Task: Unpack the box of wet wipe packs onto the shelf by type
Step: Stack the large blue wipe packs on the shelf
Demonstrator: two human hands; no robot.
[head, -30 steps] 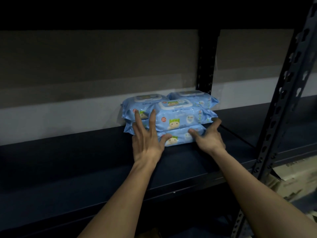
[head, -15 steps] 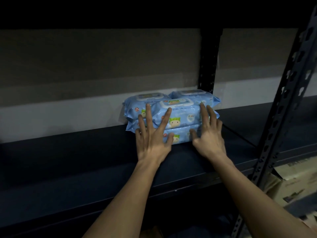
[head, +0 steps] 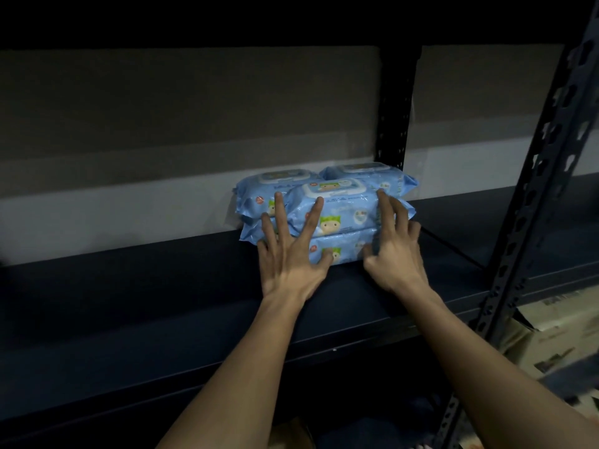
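Head view — both hands (head: 291, 260) flat on blue packs (head: 337, 218); rear packs probably identical.

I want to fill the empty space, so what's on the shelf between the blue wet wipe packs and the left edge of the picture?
In the head view, nothing: the dark shelf left of the blue wet wipe packs is bare.

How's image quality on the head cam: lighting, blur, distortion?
Head view: dim overall, top of frame near black; the blue wipe packs and both hands (left hand, right hand) are lit well enough; wide-angle bends the right upright; bottom-right corner is motion-smeared.
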